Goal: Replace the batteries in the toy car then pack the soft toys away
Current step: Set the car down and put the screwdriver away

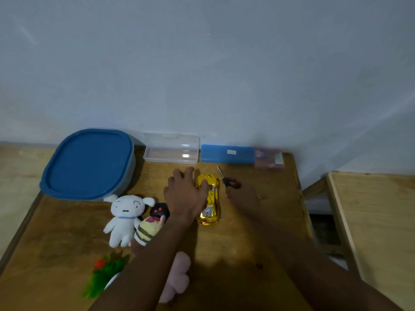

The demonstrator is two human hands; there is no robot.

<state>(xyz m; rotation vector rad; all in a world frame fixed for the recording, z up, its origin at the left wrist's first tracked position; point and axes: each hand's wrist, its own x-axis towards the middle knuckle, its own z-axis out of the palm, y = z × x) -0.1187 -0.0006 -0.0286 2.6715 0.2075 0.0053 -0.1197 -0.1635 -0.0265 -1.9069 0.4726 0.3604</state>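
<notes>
A shiny yellow toy car (211,198) lies in the middle of the wooden table (247,232), nose toward the wall. My left hand (185,194) rests flat over the car's left side, fingers spread, thumb on the roof. Just right of the car, my right hand (241,194) grips a small screwdriver (225,178) by its dark handle, shaft pointing toward the wall. Left of my left forearm lie a white dog plush (123,218), a black toy with red eyes (159,211) and a striped bee plush (146,232). Partly hidden under that forearm is a pink plush (177,279).
A big tub with a blue lid (89,162) stands at the back left. Along the wall lie a clear case (171,149), a blue case (226,153) and a pinkish box (268,158). A green and red plush (105,274) lies near the front. A second wooden surface (370,221) stands to the right.
</notes>
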